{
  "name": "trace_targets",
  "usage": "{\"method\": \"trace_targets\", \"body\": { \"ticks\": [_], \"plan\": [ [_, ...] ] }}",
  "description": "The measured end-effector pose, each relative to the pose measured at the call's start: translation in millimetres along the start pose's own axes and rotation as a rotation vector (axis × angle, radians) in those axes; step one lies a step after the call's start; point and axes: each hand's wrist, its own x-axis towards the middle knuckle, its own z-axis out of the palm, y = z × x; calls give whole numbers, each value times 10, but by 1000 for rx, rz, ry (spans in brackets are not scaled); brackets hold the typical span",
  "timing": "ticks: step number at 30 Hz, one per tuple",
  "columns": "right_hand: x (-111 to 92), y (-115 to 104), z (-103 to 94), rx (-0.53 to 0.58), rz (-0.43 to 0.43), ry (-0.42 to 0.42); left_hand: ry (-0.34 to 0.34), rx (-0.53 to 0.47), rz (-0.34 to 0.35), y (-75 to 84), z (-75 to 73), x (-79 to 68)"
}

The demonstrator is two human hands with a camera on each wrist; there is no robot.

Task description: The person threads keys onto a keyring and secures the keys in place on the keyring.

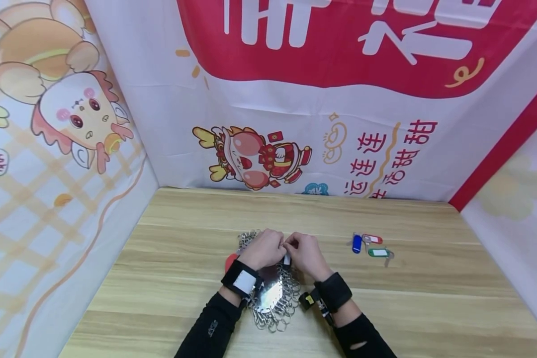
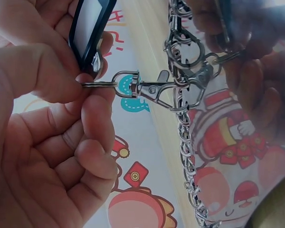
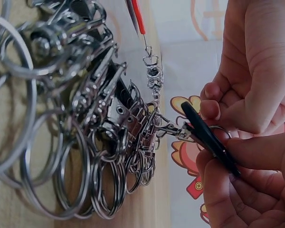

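My left hand (image 1: 264, 247) is over the upper part of a shiny, mirror-like plate (image 1: 270, 293) edged with many metal clasps and rings. Between its thumb and finger it pinches a split ring (image 2: 102, 84), seen edge-on. That ring joins a swivel clasp (image 2: 154, 91) hanging at the plate's edge. My right hand (image 1: 307, 254) meets it from the other side, pinching a black key tag (image 3: 209, 137) with a white label. Tag and ring lie close together at the fingertips; their exact connection is partly hidden by fingers.
Right of the hands lie a blue key tag (image 1: 356, 243), a red key tag (image 1: 373, 239) and a green key tag (image 1: 378, 252), with small keys. A red piece (image 1: 230, 261) shows beside my left wrist. Printed cloth walls stand around the wooden table (image 1: 429, 298).
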Motion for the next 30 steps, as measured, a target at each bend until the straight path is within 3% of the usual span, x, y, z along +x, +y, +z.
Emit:
{"method": "trace_targets", "body": {
  "ticks": [18,30],
  "plan": [
    [-33,-14,-9,26,5,-18,-14,-42,9,-37,-32,-28],
    [-14,-18,-24,34,-43,-23,56,110,-17,41,5,-14]
  ]
}}
